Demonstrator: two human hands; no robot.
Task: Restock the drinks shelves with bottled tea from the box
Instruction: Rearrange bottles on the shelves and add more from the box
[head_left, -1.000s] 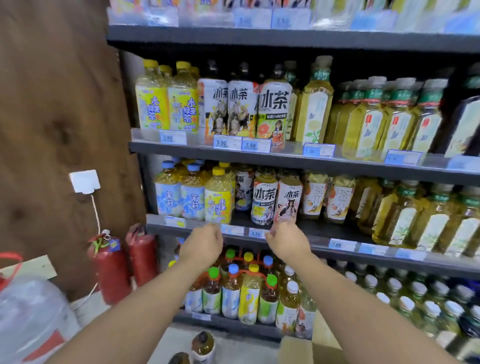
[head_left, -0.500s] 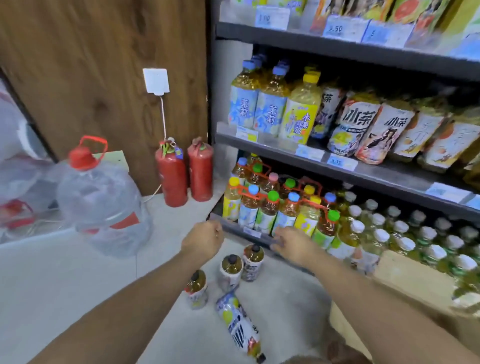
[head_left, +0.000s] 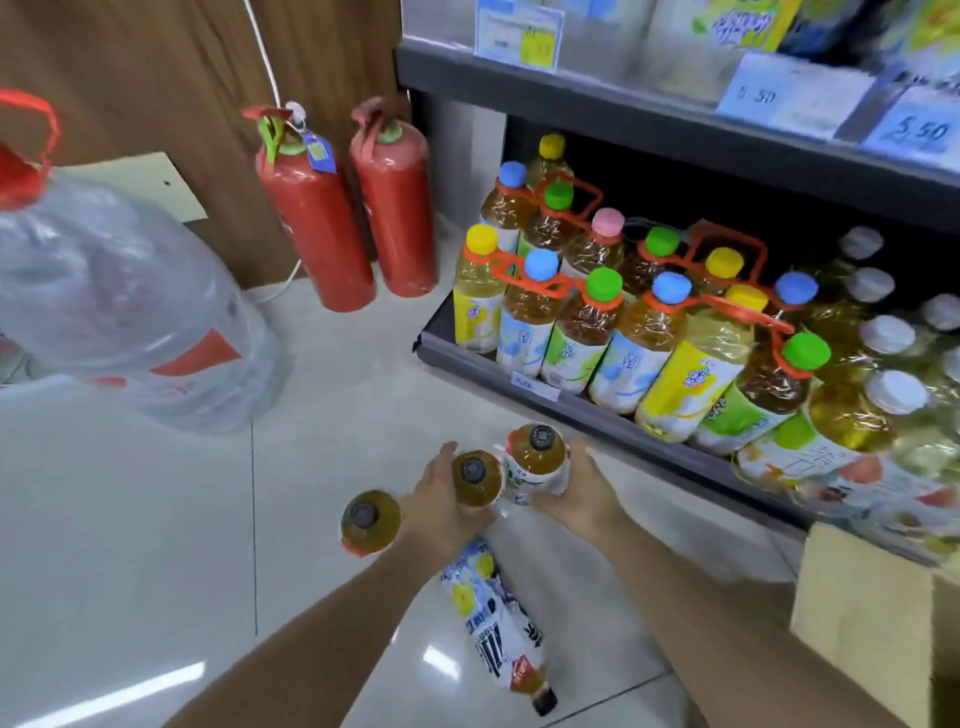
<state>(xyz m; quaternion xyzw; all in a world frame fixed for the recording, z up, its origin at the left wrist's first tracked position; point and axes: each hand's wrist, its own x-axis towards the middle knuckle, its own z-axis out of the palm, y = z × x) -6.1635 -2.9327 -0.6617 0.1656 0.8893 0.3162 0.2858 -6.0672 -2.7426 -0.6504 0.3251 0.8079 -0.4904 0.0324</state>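
flanking an upright, touching pair on the floor (head_left: 156, 519): left hand (head_left: 436, 506), fingers curled round the near bottle (head_left: 475, 480); right hand (head_left: 582, 491) laid against the far bottle (head_left: 537, 457), clamp unclear

Left hand (head_left: 441, 501): bare.
Right hand (head_left: 579, 493): bare.
Left forearm (head_left: 311, 639): bare, from 7 o'clock.
Right forearm (head_left: 727, 623): bare, from 5 o'clock.

Both hands have come down from the grey metal shelf edge (head_left: 597, 413) to the pale tiled floor (head_left: 156, 519). The left hand (head_left: 441, 501) now wraps a small amber tea bottle with a dark cap (head_left: 475, 480), and the right hand (head_left: 579, 491) cups the white-labelled tea bottle (head_left: 537, 460) beside it (they stand touching).
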